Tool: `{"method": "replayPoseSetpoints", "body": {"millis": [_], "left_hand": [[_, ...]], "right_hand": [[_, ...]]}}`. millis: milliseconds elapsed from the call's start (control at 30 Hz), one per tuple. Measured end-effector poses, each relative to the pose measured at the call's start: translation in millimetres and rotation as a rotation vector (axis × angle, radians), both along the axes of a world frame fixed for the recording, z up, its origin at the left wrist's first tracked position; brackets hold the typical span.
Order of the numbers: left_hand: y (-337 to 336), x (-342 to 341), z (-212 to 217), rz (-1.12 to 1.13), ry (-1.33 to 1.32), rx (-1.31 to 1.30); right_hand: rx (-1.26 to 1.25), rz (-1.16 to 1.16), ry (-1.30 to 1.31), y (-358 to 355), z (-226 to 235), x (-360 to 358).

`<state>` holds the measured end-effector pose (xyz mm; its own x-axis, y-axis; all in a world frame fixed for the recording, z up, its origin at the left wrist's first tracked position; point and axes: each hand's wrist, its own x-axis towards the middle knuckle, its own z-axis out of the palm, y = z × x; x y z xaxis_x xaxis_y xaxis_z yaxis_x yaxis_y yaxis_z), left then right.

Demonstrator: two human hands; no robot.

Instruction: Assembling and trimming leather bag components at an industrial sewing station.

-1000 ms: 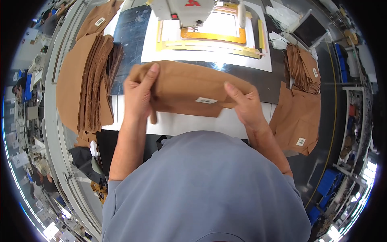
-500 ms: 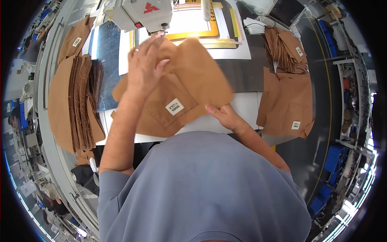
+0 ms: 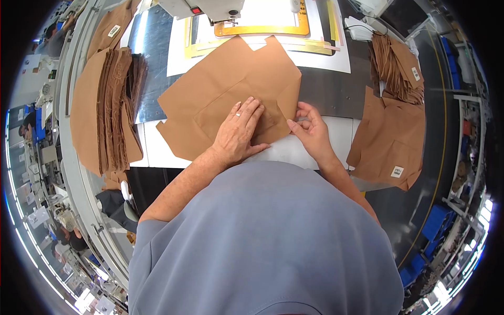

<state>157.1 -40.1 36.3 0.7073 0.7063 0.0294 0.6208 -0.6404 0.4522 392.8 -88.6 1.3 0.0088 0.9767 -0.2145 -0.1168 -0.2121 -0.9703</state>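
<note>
A brown fabric panel (image 3: 210,89) with notched corners lies at a slant in front of me, a stitched pocket outline faintly showing on it. My left hand (image 3: 238,130), with a ring on one finger, rests flat on the pocket area, fingers stretched out. At the panel's right edge, my right hand (image 3: 313,135) pinches the fabric between thumb and fingers, and that edge is slightly raised. The white label seen earlier on the pocket is out of sight. Above the panel's far edge stands the sewing machine head (image 3: 210,9), apart from my hands.
Beyond the panel, a yellow-edged template (image 3: 262,30) lies on a white sheet (image 3: 181,65). Stacked brown pieces (image 3: 107,105) hang at the left. More brown panels (image 3: 394,131) and a bunched pile (image 3: 394,65) sit at the right. A dark monitor (image 3: 404,20) stands at the far right.
The panel has come back from under the machine head toward me and turned. My left hand has dropped from near the needle onto the pocket area; my right hand still holds the right edge.
</note>
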Motion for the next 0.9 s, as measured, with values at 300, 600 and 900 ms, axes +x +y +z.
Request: {"method": "replayPoseSetpoints", "body": {"millis": [300,600,900], "left_hand": [[-10,8,-15,0.158,0.162,0.093],[-12,12,-5,0.226,0.218,-0.016],[16,-27,-11,0.258,0.169,0.087]], "right_hand": [[-0.161,0.085,0.123,15,2,-10],[-0.157,0.126,0.192,20,7,0],[-0.291,0.216,0.066,14,-1,-1]]}}
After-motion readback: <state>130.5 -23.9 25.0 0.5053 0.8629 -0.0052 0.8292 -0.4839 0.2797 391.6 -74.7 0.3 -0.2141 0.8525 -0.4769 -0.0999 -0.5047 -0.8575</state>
